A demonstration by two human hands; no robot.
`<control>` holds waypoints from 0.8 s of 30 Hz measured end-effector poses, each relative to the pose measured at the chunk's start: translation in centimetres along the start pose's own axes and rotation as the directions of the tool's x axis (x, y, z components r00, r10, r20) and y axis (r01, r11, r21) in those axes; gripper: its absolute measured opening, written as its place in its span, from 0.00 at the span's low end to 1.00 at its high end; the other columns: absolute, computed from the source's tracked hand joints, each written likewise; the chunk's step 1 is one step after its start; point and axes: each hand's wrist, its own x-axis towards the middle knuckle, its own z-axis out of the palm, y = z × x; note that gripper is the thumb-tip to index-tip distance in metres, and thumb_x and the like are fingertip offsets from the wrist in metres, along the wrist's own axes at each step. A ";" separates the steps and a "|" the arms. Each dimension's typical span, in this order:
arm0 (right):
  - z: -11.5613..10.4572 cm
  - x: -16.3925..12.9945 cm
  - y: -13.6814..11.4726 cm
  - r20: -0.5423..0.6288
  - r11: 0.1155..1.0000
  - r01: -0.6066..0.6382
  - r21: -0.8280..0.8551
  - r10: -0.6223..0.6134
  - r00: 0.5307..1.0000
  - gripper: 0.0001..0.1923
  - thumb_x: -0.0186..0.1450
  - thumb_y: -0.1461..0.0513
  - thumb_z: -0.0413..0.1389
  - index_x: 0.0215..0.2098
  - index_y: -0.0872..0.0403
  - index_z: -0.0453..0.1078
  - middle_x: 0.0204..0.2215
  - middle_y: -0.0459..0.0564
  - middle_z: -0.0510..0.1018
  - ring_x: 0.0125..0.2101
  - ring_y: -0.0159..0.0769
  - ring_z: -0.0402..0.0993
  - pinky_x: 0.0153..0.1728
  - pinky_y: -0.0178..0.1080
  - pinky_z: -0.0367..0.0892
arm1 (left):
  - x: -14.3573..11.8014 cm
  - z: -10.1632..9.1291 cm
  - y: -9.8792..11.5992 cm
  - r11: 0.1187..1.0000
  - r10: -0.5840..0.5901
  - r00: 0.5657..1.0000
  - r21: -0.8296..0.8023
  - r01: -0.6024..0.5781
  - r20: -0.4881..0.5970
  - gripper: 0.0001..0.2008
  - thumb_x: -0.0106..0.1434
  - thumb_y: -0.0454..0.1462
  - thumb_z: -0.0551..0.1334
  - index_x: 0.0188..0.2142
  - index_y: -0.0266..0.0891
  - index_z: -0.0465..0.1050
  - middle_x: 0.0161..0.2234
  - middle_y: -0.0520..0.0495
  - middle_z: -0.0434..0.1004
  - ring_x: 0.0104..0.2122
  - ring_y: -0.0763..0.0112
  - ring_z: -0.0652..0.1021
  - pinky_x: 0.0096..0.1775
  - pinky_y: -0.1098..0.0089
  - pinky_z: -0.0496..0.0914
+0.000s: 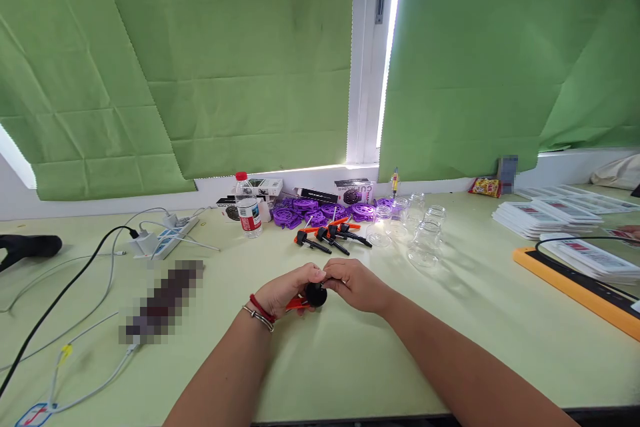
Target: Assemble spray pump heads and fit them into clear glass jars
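Observation:
My left hand point(290, 290) is wrapped around a black and orange piece, with a red cord and a metal bangle on its wrist. The round black end point(316, 295) of that piece faces me, and an orange strip point(297, 303) shows below the palm. My right hand point(356, 285) pinches at the top of the black end, its fingertips partly hidden. Just beyond my hands lie several similar pieces with black knobs and rods point(334, 238) and orange parts. Behind them is a heap of purple openwork plastic pieces point(305, 210).
Clear glass vessels point(426, 243) stand right of centre. A red-capped bottle point(248, 210) and small boxes point(355, 191) are at the back. On the left are a power strip point(173, 239) and cables; on the right, stacked white cards point(530, 219) and an orange-edged device point(575, 287).

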 end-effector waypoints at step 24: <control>-0.3 0.3 -0.1 -0.005 0.994 -0.043 0.102 0.044 0.999 0.09 0.65 0.62 0.51 0.31 0.55 0.72 0.25 0.48 0.75 0.28 0.31 0.69 0.32 0.33 0.64 | 0.1 -0.2 -0.1 1.000 -0.002 1.000 0.004 0.002 0.014 0.18 0.54 0.51 0.59 0.34 0.40 0.63 0.25 0.53 0.67 0.22 0.72 0.70 0.21 0.74 0.56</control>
